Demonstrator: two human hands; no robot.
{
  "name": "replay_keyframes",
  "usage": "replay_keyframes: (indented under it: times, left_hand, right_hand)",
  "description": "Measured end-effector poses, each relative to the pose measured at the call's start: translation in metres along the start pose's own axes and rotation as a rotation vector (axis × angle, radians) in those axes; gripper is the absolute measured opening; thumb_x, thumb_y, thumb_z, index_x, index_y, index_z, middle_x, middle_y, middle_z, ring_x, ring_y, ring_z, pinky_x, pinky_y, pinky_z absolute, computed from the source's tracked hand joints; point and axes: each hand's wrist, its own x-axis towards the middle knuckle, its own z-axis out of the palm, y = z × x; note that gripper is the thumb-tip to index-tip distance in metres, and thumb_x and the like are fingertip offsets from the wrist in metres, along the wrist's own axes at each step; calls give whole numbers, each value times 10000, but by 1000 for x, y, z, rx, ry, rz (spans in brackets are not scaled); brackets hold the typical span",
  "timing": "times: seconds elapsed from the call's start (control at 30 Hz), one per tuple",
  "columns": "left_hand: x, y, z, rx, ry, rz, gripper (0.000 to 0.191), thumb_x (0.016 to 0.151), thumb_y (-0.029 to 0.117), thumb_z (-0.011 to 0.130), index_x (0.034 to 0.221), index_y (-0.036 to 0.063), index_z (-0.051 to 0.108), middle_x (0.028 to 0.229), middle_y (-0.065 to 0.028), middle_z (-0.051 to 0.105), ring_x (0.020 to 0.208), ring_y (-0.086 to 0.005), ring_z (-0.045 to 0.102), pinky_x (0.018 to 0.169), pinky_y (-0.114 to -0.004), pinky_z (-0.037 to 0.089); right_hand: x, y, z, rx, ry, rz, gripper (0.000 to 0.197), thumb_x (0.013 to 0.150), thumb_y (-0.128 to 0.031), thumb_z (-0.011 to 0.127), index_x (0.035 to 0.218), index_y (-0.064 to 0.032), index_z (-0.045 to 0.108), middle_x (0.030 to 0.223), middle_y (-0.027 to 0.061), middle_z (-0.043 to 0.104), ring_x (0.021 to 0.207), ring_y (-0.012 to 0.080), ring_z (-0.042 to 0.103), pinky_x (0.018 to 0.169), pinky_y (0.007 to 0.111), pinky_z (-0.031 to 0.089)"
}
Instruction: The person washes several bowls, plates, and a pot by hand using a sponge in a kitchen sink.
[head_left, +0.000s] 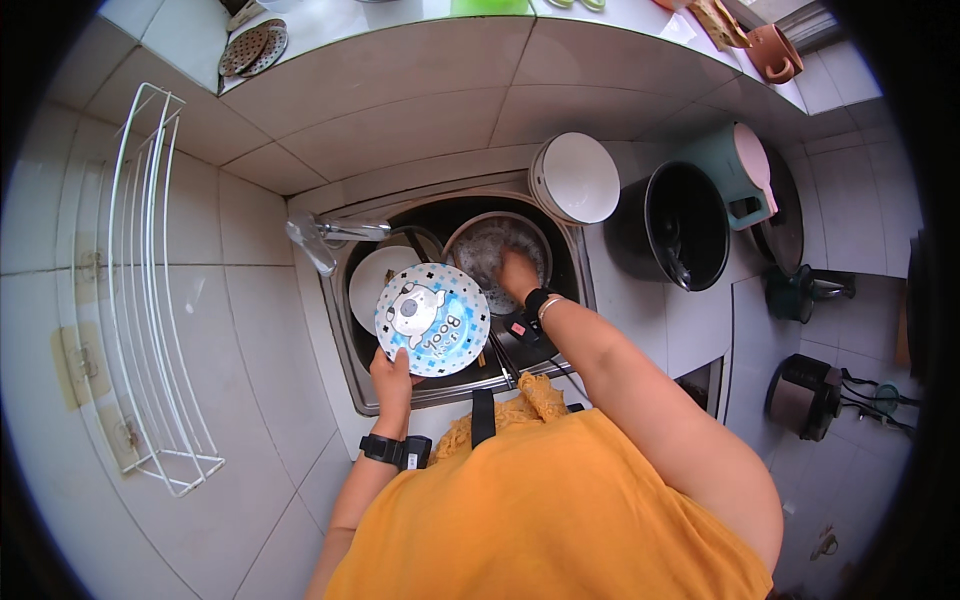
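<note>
My left hand grips the lower left rim of a white plate with a blue pattern and a cartoon dog, thumb on the upper face. The plate is held over the sink. My right hand reaches into a round metal basin of foamy water; its fingertips are partly hidden, and whether they hold anything does not show. Behind the patterned plate lies a plain white plate in the sink. Several chopsticks rest in the sink near its front edge.
A faucet reaches over the sink's left side. Stacked white bowls stand at its back right corner, beside a black pot and a teal pitcher. A white wire rack hangs on the left wall.
</note>
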Motion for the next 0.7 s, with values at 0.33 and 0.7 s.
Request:
replay_keyframes:
  times: [0.33, 0.7]
  left_hand:
    - [21, -30, 1, 399, 11, 361, 214, 757, 8, 450, 956, -43, 389, 875, -208, 535, 741, -269, 590, 502, -308, 494]
    - [22, 23, 70, 48, -395, -166, 402, 757, -32, 361, 1158, -17, 377, 983, -175, 565, 775, -271, 627, 574, -338, 564]
  right_hand:
    - [-8, -31, -74, 314, 103, -167, 212, 839, -209, 492, 809, 0, 482, 742, 247, 550, 734, 439, 509, 590, 478, 385]
    - [-59, -67, -100, 305, -167, -471, 279, 781, -145, 557, 1037, -55, 493, 958, 182, 551, 928, 358, 506, 801, 398, 415]
